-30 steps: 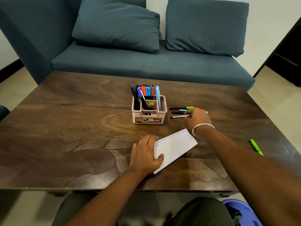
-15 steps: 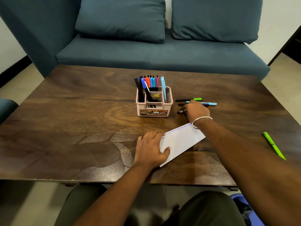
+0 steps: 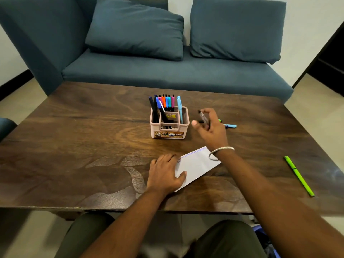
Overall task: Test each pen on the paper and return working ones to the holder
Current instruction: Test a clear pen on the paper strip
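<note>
Evidently the right hand (image 3: 210, 125) has a clear pen (image 3: 203, 116) pinched in curled fingers, lifted off the table (image 3: 74, 146) just at three o'clock of the holder (image 3: 169, 125), likely to carry it to the paper (image 3: 197, 164) for a test. The left hand (image 3: 164, 173) lies flat, fingers straight, pressing the paper's nine o'clock edge so it won't slide. Two more pens (image 3: 229, 125) wait behind the right hand. A green pen (image 3: 298, 175), well apart at four o'clock, may be a reject.

Dark wooden table (image 3: 74, 146) in foreground; teal sofa (image 3: 167, 73) behind, with two matching cushions (image 3: 135, 28) against backrest. Pale wall (image 3: 307, 25) beyond; light tiled floor (image 3: 312, 101) at both sides.
</note>
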